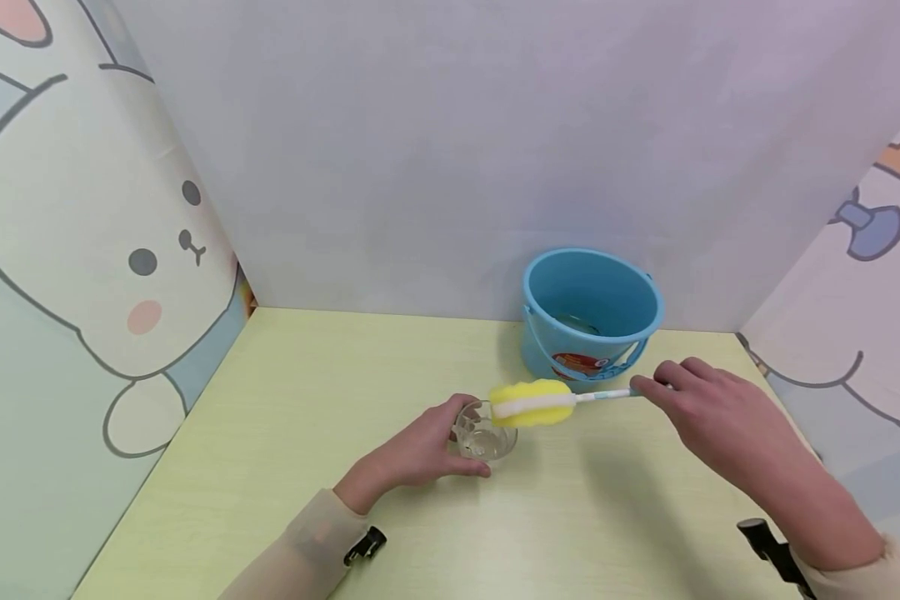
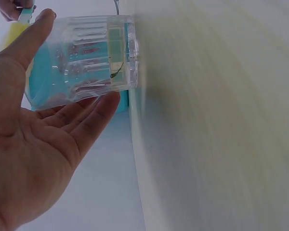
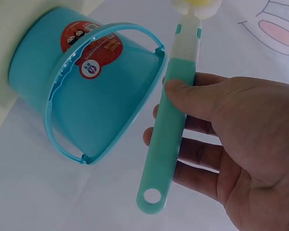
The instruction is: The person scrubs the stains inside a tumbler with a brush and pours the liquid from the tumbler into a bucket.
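Observation:
A clear ribbed glass point(image 1: 487, 442) stands upright on the table, with a little liquid and a small dark speck low inside it. My left hand point(image 1: 437, 446) holds it, thumb on one side and fingers around the other point(image 2: 48, 125). In my right hand point(image 1: 708, 408) is a bottle brush point(image 3: 171, 120), gripped by its green handle, the thumb lying along the front. Its yellow and white sponge head point(image 1: 532, 403) points left and overlaps the glass's rim in the head view.
A blue bucket point(image 1: 592, 346) with its handle hanging down stands behind the brush, close to the back wall. The pale yellow table point(image 1: 285, 400) runs to a plain wall behind and to cartoon-printed side walls.

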The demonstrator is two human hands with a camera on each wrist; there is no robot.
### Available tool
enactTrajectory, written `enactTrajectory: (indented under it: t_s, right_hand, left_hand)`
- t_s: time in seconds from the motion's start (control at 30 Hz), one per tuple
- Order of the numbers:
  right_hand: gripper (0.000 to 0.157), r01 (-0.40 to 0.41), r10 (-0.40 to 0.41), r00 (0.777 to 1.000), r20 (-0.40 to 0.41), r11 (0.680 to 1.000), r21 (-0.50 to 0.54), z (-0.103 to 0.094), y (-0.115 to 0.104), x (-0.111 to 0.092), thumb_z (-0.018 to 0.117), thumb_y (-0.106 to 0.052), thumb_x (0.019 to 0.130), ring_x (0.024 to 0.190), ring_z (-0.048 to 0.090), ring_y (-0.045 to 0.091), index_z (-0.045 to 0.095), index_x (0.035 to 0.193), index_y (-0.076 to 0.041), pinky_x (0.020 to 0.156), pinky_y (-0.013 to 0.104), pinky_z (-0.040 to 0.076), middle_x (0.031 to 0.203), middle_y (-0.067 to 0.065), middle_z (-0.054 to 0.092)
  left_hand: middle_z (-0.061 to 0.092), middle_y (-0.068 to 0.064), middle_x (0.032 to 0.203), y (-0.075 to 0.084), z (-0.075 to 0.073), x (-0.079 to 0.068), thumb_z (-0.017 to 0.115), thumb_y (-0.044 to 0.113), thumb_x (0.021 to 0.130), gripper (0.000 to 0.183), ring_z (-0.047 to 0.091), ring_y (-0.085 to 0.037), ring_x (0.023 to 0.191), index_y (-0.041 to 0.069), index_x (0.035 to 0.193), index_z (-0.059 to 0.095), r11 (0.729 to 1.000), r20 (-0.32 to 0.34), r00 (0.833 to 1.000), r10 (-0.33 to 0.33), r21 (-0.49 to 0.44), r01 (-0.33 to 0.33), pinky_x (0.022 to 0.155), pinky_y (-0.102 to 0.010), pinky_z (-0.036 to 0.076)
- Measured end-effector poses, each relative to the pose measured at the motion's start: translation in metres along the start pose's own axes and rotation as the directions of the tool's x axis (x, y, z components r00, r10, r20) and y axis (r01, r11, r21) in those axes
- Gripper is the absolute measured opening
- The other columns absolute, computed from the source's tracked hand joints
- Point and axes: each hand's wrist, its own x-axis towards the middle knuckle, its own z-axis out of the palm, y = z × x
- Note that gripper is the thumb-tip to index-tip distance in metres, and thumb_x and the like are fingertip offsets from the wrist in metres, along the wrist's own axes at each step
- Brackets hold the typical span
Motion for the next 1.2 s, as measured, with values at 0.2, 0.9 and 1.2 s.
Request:
enactTrajectory:
  t_s: [0.2,0.9,1.2]
  right_hand:
    - [0.069,0.041,-0.042,0.999,-0.024,0.998,-0.043,0.001,-0.005,0.012,0.097,0.008,0.06,0.083,0.059,0.033,0.07,0.121,-0.011,0.061,0.042,0.053,0.093,0.011,0.061]
    - [0.063,0.235,-0.279,0.942,-0.187,0.945,-0.225,0.01,-0.027,0.068,0.103,-0.011,0.067,0.108,0.058,0.041,0.074,0.122,-0.009,0.106,0.055,0.048,0.111,0.02,0.063]
    - [0.07,0.259,-0.315,0.931,-0.183,0.926,-0.275,0.019,-0.036,0.082,0.106,-0.016,0.062,0.12,0.055,0.043,0.072,0.123,-0.01,0.117,0.057,0.04,0.12,0.021,0.063]
  left_hand:
    - [0.061,-0.002,0.138,0.001,0.0,0.0,0.091,0.048,0.084,0.096,0.062,-0.014,0.114,0.012,0.156,0.04,1.0,0.0,1.0,0.004,-0.017,-0.004,0.097,-0.034,0.054]
    - [0.061,0.003,0.134,-0.002,0.001,0.002,0.092,0.044,0.084,0.092,0.06,-0.01,0.119,0.013,0.154,0.042,0.999,0.005,1.0,0.022,-0.047,-0.022,0.098,-0.033,0.055]
    - [0.062,0.005,0.13,0.0,0.001,0.001,0.092,0.045,0.083,0.091,0.06,-0.01,0.116,0.013,0.153,0.043,0.999,0.0,1.0,0.018,-0.039,-0.018,0.097,-0.032,0.055]
